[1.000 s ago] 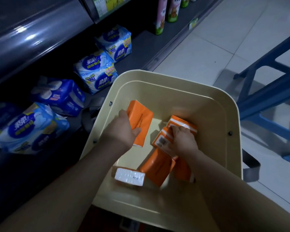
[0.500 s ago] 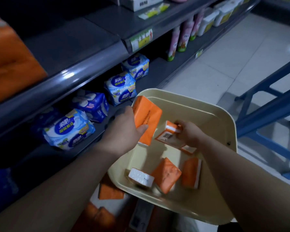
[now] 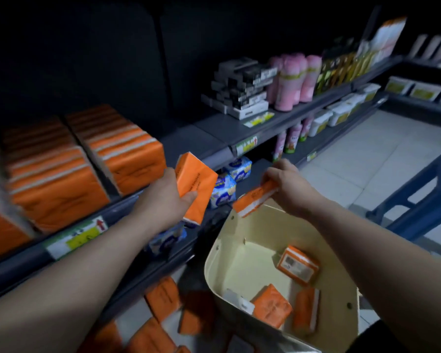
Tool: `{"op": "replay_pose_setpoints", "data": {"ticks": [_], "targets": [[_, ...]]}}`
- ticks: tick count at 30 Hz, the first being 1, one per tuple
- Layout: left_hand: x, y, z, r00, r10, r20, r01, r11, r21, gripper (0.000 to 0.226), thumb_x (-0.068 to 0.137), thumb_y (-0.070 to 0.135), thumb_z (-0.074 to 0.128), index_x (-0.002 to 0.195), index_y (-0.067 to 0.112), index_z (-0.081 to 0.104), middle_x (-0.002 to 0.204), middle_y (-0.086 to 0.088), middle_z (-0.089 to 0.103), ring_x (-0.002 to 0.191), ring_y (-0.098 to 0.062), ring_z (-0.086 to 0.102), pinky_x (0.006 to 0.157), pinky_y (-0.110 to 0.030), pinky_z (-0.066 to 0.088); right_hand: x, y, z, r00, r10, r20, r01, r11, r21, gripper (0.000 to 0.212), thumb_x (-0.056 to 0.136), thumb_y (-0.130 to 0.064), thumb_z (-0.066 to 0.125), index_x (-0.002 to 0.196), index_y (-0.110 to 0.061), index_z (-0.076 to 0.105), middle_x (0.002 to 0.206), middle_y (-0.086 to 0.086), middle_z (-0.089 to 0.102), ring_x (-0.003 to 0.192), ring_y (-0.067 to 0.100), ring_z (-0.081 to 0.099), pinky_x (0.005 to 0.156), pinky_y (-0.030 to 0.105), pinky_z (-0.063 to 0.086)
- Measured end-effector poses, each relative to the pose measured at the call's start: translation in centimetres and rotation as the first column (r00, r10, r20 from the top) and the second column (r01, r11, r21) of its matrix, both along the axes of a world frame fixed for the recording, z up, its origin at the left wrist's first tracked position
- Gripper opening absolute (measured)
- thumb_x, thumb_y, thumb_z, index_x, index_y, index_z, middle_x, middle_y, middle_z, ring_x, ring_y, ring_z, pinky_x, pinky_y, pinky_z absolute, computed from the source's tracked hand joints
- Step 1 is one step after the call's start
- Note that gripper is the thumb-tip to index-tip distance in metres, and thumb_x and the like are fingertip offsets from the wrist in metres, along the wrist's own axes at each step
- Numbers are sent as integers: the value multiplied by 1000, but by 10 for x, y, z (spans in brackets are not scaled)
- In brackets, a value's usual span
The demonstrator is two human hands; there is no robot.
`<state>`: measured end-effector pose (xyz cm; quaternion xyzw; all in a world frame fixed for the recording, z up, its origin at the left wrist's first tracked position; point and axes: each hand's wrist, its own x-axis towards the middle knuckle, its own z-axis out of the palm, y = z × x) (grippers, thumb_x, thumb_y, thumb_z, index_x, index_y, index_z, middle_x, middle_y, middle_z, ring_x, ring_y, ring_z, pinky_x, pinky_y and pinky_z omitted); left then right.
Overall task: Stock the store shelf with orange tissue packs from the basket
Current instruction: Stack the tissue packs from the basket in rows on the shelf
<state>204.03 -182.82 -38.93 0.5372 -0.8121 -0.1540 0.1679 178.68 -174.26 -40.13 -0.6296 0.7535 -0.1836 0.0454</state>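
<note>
The cream basket [image 3: 214,261] is sitting at the lower right of the frame, holding 4 tissue packs on its floor: 1 orange pack [image 3: 298,268] lying with a printed label facing up, 1 orange pack [image 3: 272,309] lying tilted in the middle, 1 orange pack [image 3: 306,312] standing on its edge beside it, and 1 pack [image 3: 238,301] showing a white end at the lower left wall.

The left hand [image 3: 161,200] is reaching up and left toward the shelf [image 3: 209,135], its fingers wrapping around an orange tissue pack [image 3: 195,186] with the thumb pressing on the front face. This pack is hanging in the air, tilted, just right of the orange packs [image 3: 92,159] already standing in rows on the shelf at the left of the frame.

The right hand [image 3: 288,186] is hovering above the basket's far rim, pinching a second orange tissue pack [image 3: 255,200] by its upper end, so that the pack is slanting down to the left.

More orange packs [image 3: 163,298] are lying below the shelf at the bottom centre. Blue and white packages [image 3: 223,191] are sitting on the lower shelf between the 2 hands.

A yellow-green price tag [image 3: 79,236] with a red arrow is showing on the shelf edge; its writing is too blurred to read, as is the dark print on the held pack.
</note>
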Motion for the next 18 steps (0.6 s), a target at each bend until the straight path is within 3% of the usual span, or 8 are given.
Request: {"op": "replay_pose_setpoints", "data": {"ticks": [3, 6, 8, 11, 13, 15, 18], "targets": [[24, -2, 20, 999, 39, 23, -38, 998, -43, 43, 83, 49, 62, 98, 15, 39, 109, -18, 61, 101, -37, 59, 78, -40, 46, 24, -7, 24, 997, 33, 71, -29, 998, -51, 33, 77, -7, 60, 101, -30, 56, 134, 8, 38, 111, 34, 51, 95, 38, 45], [47, -4, 34, 996, 78, 33, -76, 994, -73, 46, 83, 49, 61, 104, 14, 40, 112, -19, 61, 103, -37, 59, 80, -40, 46, 45, -12, 34, 993, 58, 104, -44, 991, -128, 32, 78, -11, 55, 99, -35, 50, 117, -2, 49, 93, 30, 57, 82, 35, 47], [60, -6, 38, 995, 95, 7, -95, 993, -69, 53, 83, 47, 62, 116, 11, 42, 117, -19, 60, 106, -37, 58, 84, -41, 47, 59, -17, 35, 989, 58, 134, -34, 983, -178, 35, 76, -7, 51, 99, -34, 52, 111, -3, 51, 89, 27, 57, 80, 34, 48], [78, -8, 41, 989, 139, -45, -141, 989, -42, 54, 83, 47, 62, 118, 11, 44, 115, -16, 61, 103, -35, 59, 85, -41, 48, 81, -26, 39, 943, 130, 305, -46, 962, -268, 42, 72, 4, 46, 89, -33, 54, 100, -3, 51, 79, 21, 55, 74, 30, 47], [88, -10, 43, 985, 161, -69, -163, 986, -27, 57, 83, 48, 61, 123, 12, 42, 114, -12, 62, 101, -33, 59, 84, -40, 49, 92, -33, 43, 923, 160, 350, -42, 946, -323, 43, 69, 7, 47, 87, -32, 52, 99, -3, 51, 83, 19, 52, 75, 27, 42], [96, -13, 45, 979, 178, -98, -182, 983, -33, 67, 83, 48, 61, 134, 12, 37, 115, -9, 61, 100, -30, 59, 79, -36, 48, 98, -39, 46, 909, 144, 390, -4, 941, -338, 36, 71, 1, 49, 89, -29, 52, 101, -3, 53, 86, 15, 49, 74, 23, 37], [103, -19, 52, 969, 202, -145, -210, 977, -46, 72, 84, 50, 60, 139, 13, 32, 103, -2, 59, 85, -22, 56, 64, -31, 42, 107, -49, 52, 825, 145, 546, 70, 933, -353, 11, 77, -19, 58, 85, -27, 56, 100, -3, 58, 81, 14, 54, 69, 27, 43]]}}
